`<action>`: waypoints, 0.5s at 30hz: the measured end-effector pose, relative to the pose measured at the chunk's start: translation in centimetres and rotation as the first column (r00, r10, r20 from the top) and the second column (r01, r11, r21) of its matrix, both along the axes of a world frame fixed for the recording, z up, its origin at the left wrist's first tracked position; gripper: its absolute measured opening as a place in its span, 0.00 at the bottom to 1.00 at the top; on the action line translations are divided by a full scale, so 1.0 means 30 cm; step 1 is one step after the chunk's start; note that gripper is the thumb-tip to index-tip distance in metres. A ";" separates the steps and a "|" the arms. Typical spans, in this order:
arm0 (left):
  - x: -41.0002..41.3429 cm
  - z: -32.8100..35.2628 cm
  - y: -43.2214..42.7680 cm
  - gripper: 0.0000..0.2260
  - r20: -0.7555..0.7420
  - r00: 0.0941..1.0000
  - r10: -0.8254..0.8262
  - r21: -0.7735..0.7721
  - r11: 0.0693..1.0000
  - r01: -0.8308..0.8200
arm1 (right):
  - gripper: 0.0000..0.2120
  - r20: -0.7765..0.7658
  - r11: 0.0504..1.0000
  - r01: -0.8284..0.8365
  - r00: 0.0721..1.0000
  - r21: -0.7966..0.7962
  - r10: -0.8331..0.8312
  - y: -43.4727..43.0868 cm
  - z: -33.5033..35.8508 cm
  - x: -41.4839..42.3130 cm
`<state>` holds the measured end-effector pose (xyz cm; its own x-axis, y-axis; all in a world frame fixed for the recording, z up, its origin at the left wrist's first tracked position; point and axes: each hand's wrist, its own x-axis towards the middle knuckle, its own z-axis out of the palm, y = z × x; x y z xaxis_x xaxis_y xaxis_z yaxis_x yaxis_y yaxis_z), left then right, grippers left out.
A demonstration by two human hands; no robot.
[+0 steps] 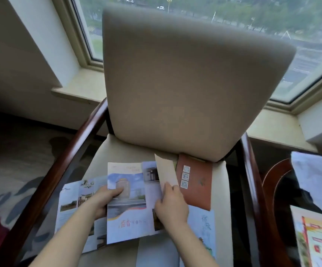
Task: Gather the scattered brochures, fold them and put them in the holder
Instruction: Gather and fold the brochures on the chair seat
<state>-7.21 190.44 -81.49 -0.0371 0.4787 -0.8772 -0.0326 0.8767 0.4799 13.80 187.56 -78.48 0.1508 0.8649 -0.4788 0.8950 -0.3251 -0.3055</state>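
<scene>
The brochures lie spread on the seat. Our left hand grips the tower brochure, thumb curled on its cover. Our right hand pinches a beige leaflet, just beside the brown brochure near the chair back.

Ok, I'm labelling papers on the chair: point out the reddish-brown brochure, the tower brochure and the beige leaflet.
reddish-brown brochure [196, 189]: head view, plain cover beside its QR codes.
tower brochure [127, 212]: head view, mid-cover above red lettering.
beige leaflet [165, 170]: head view, its bare middle.
</scene>
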 end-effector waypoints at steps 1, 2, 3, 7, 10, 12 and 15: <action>-0.001 -0.042 -0.004 0.13 -0.075 0.997 -0.026 0.010 1.000 0.027 | 0.27 -0.023 1.000 0.016 1.000 -0.022 -0.016 -0.006 -0.052 -0.022; 0.000 -0.077 -0.010 0.13 -0.178 0.983 -0.048 0.043 0.998 0.056 | 0.32 -0.034 0.999 0.027 0.999 -0.038 -0.028 -0.011 -0.095 -0.040; 0.001 -0.103 -0.015 0.13 -0.301 0.952 -0.058 0.093 0.992 0.090 | 0.35 -0.031 0.998 0.028 0.999 -0.050 -0.029 -0.016 -0.130 -0.054; 0.034 -0.118 -0.060 0.23 -0.758 0.645 -0.092 0.178 0.923 0.341 | 0.40 0.020 0.994 0.035 0.999 -0.100 -0.033 -0.040 -0.205 -0.072; 0.119 -0.108 -0.116 0.19 -0.920 0.375 -0.118 0.118 0.827 0.549 | 0.35 0.060 0.995 -0.010 0.998 -0.098 0.016 -0.044 -0.211 -0.060; 0.198 -0.121 -0.150 0.18 -0.913 0.330 -0.242 0.046 0.741 0.670 | 0.31 0.133 0.998 -0.049 0.990 -0.030 0.053 -0.037 -0.201 -0.044; 0.287 -0.157 -0.185 0.28 -0.863 0.306 -0.401 -0.069 0.694 0.717 | 0.31 0.215 0.988 0.137 0.965 0.073 -0.149 -0.025 -0.165 0.010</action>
<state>1.41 184.90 -86.20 -0.2182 0.8714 -0.4393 0.9191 0.3348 0.2078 14.10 186.81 -83.44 0.3707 0.8516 -0.3707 0.8875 -0.4424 -0.1290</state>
